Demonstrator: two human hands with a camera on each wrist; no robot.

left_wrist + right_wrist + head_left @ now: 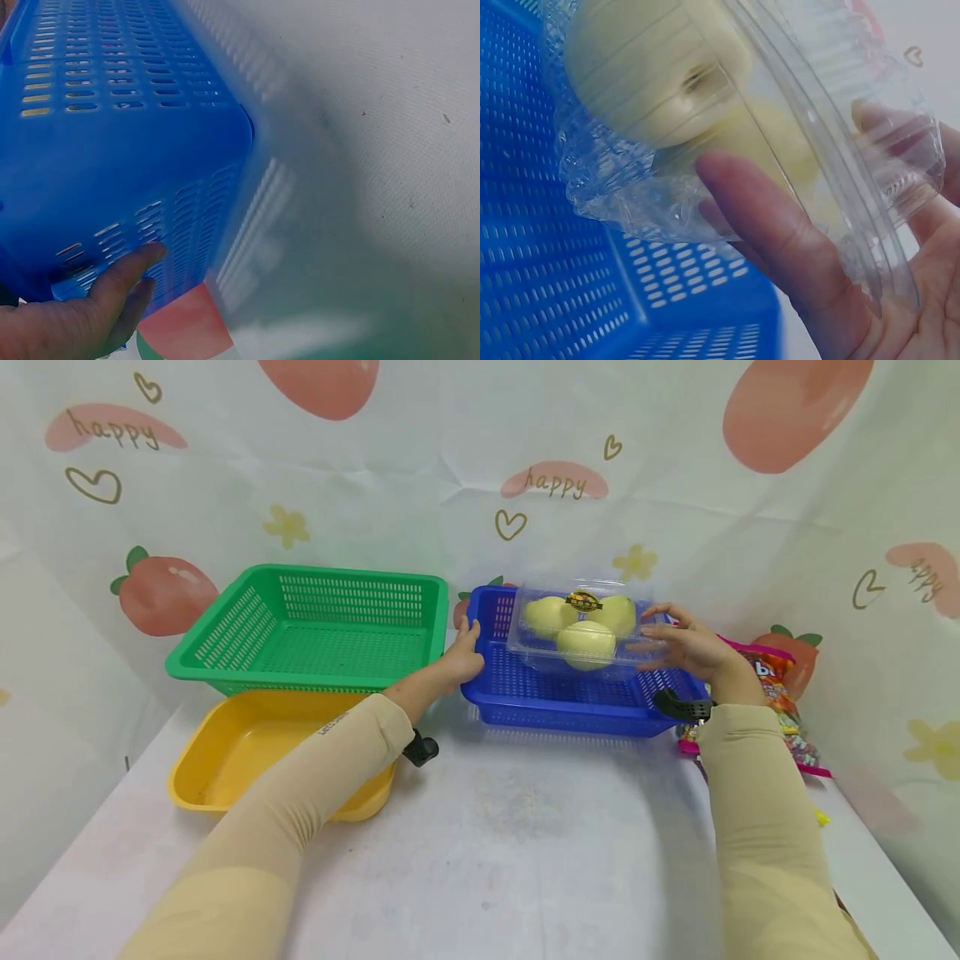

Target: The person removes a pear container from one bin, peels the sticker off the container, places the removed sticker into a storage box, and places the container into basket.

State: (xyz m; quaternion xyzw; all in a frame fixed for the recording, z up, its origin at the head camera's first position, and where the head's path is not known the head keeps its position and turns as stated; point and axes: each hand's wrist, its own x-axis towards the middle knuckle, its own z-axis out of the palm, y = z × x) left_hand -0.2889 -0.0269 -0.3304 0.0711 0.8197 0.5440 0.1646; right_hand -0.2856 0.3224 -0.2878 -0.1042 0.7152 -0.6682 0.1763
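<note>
My right hand [686,647] grips one end of a clear plastic box [525,631] holding several pale yellow round fruits [587,645]. In the right wrist view the thumb [757,202] presses on the box's near side, with other fingers behind the clear plastic. The box, with a black and gold label [583,602] on its lid, overlaps the blue perforated basket [570,706] at its open top. My left hand [461,660] touches the left end of this basket. The left wrist view shows two straight digits [131,274] against the outer end wall.
A green perforated basket [300,681] stands to the left, behind a yellow basin [258,727]. Colourful snack bags [780,693] lie right of the blue basket, partly behind my right arm. A patterned cloth [442,468] hangs behind the white table [487,860].
</note>
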